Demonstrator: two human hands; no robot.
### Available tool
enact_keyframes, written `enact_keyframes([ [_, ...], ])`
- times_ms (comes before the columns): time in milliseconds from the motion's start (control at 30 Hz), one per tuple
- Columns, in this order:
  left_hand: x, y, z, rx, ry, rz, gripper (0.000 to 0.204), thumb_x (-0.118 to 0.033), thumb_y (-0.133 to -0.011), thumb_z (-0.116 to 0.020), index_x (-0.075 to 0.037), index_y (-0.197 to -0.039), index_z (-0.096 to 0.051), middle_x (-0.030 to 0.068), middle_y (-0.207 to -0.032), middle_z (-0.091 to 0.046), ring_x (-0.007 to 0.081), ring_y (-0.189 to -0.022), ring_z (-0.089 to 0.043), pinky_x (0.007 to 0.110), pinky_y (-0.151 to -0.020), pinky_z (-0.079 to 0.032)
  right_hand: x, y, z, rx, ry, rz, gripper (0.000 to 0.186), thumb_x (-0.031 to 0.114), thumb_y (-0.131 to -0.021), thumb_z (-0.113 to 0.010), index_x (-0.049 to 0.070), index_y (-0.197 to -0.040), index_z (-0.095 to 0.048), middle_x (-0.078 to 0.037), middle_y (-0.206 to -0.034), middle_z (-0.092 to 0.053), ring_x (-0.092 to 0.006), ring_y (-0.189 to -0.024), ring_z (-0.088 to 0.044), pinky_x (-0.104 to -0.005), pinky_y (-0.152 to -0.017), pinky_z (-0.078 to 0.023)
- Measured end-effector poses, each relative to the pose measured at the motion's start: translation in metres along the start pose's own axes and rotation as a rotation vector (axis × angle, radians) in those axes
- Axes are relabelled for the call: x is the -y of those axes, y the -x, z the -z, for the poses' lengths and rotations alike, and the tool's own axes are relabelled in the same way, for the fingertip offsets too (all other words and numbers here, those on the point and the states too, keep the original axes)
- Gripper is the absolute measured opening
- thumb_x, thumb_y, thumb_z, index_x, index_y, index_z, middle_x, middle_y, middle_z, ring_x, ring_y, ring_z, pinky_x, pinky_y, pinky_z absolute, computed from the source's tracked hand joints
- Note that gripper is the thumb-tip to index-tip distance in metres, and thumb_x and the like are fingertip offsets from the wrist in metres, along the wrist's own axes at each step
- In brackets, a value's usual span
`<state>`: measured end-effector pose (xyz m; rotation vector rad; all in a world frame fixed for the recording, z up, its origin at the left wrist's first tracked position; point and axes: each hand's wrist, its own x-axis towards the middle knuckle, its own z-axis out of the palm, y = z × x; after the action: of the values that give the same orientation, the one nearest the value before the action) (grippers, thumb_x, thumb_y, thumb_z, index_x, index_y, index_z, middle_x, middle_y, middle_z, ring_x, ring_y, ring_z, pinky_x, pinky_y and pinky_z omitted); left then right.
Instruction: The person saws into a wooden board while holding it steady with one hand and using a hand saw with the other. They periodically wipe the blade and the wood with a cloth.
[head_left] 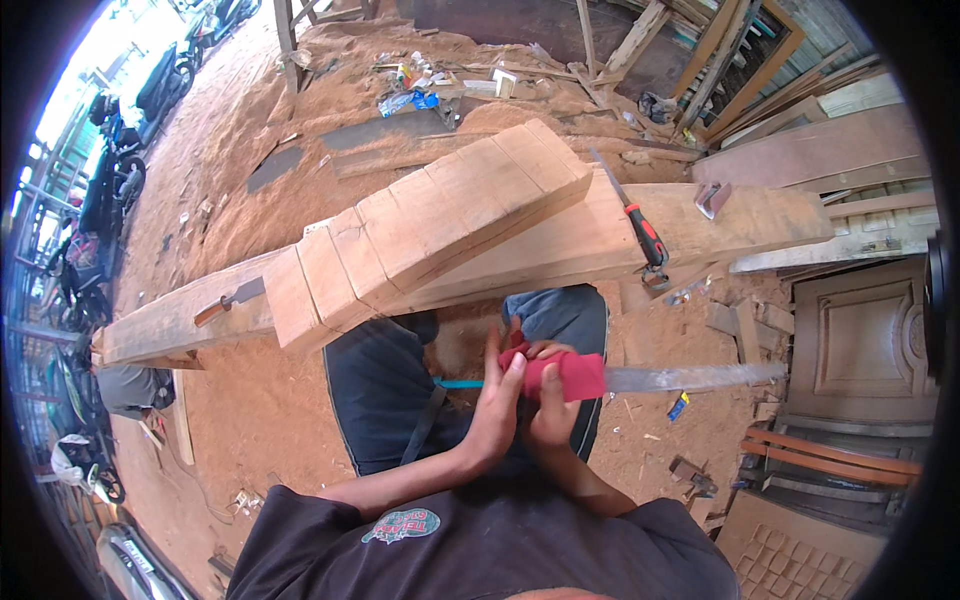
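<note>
At my lap, my right hand (549, 412) is closed on a red, folded piece of cloth or abrasive sheet (580, 377), its thumb pressing on the near face. My left hand (493, 408) grips the left end of the same red piece, with some fingers pointing up. A long grey metal blade (695, 378) sticks out to the right from the red piece; its teeth, if any, are too small to see. A thin teal strip (460, 384) shows left of my hands; whether it joins the blade is hidden.
Ahead, a thick wooden block (440, 215) with crosswise lines rests on a long beam (190, 310). On the beam lie a chisel (232, 300), a red-and-black handled tool (645, 235) and a small metal piece (712, 198). Carved door panels (860, 345) stand at right; motorbikes (100, 200) line the left.
</note>
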<state>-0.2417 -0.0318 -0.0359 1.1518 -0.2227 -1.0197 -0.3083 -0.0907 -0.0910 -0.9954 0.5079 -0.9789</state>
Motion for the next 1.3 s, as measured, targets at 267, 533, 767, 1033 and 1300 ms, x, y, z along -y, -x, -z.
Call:
enact_keyframes([
  [267, 0.002, 0.009, 0.001, 0.09, -0.127, -0.404, 0.078, -0.019, -0.114, -0.046, 0.001, -0.176, -0.004, 0.0206, -0.185, -0.013, 0.0308, -0.17, -0.014, 0.041, -0.136, -0.013, 0.025, 0.003, -0.004, 0.158, -0.146, -0.233, 0.014, 0.01, -0.106, -0.061, 0.004, -0.119, -0.06, -0.008, -0.126, -0.06, -0.0152, -0.114, -0.058, -0.03, -0.099, -0.047],
  [533, -0.014, 0.012, 0.02, 0.136, -0.845, -0.578, 0.086, -0.034, -0.11, -0.05, 0.009, -0.173, -0.01, 0.0253, -0.184, -0.013, 0.0401, -0.172, 0.0, 0.054, -0.135, 0.002, 0.033, 0.01, -0.004, 0.222, -0.328, -0.415, 0.071, 0.012, -0.103, -0.057, 0.003, -0.167, -0.029, -0.015, -0.161, -0.049, -0.0246, -0.145, -0.052, -0.04, -0.123, -0.04],
  [767, -0.025, 0.023, 0.024, 0.144, -1.337, -0.417, 0.097, -0.057, -0.108, -0.052, 0.01, -0.171, -0.021, 0.0295, -0.179, -0.023, 0.0449, -0.171, -0.001, 0.063, -0.132, 0.009, 0.035, 0.012, -0.001, 0.292, -0.421, -0.539, 0.089, 0.011, -0.105, -0.055, 0.007, -0.178, -0.006, -0.018, -0.175, -0.034, -0.0297, -0.159, -0.04, -0.0437, -0.13, -0.033],
  [1033, -0.016, 0.028, 0.02, 0.108, -1.572, -0.486, 0.095, -0.07, -0.108, -0.045, 0.0, -0.171, -0.034, 0.0252, -0.182, -0.019, 0.0433, -0.171, -0.002, 0.063, -0.133, 0.008, 0.026, 0.027, 0.011, 0.241, -0.371, -0.46, 0.085, 0.015, -0.106, -0.064, 0.0, -0.174, -0.017, -0.02, -0.173, -0.037, -0.0292, -0.159, -0.041, -0.0459, -0.13, -0.033],
  [1300, 0.0, 0.013, 0.021, 0.071, -1.703, -0.498, 0.094, -0.07, -0.109, -0.041, -0.003, -0.174, -0.029, 0.0217, -0.184, -0.014, 0.0471, -0.17, -0.002, 0.066, -0.132, 0.002, 0.012, 0.019, 0.024, 0.054, -0.167, -0.373, 0.036, 0.011, -0.102, -0.072, -0.004, -0.133, -0.061, -0.012, -0.129, -0.069, -0.0218, -0.121, -0.069, -0.0368, -0.106, -0.053],
])
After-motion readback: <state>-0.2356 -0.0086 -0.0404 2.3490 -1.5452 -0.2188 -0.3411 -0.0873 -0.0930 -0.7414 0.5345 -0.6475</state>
